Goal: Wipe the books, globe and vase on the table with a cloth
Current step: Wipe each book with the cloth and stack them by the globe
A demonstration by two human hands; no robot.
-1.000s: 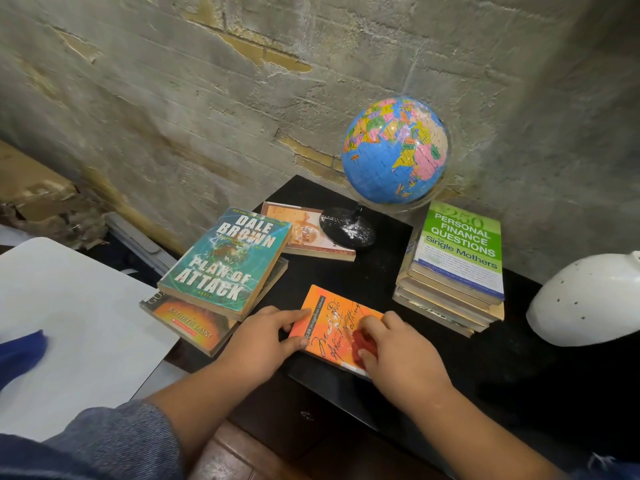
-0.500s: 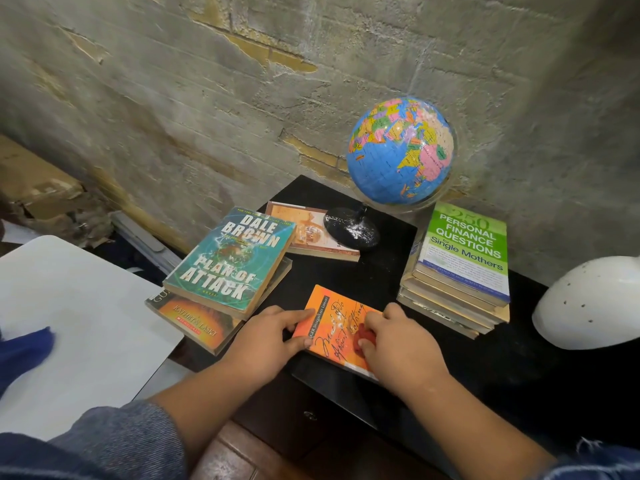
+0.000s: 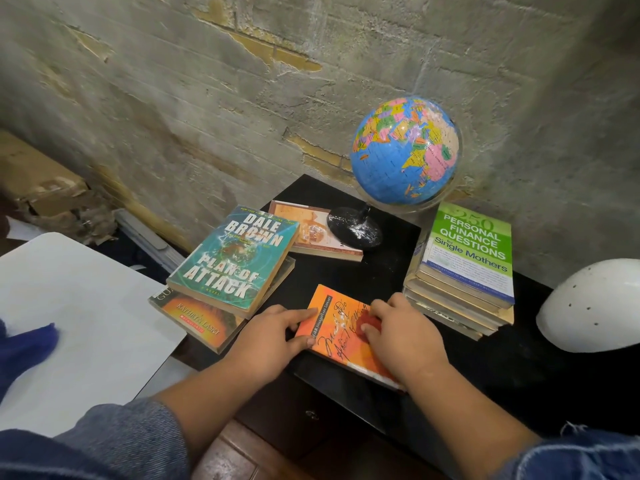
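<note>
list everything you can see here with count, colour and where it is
globe: 1, blue and multicoloured, back of table
orange book: 1, orange, table front, under both hands
red cloth: 1, red, under right hand
Plan of Attack book: 1, teal, left, atop lower book
lower book: 1, dark and orange, table's left edge
tan book: 1, tan, beside globe's base
book stack: several, green top cover, right of globe
domed object: 1, white, far right
table: 1, black
board: 1, white, far left
left hand: 1, rests on orange book's left edge
right hand: 1, grips red cloth
</note>
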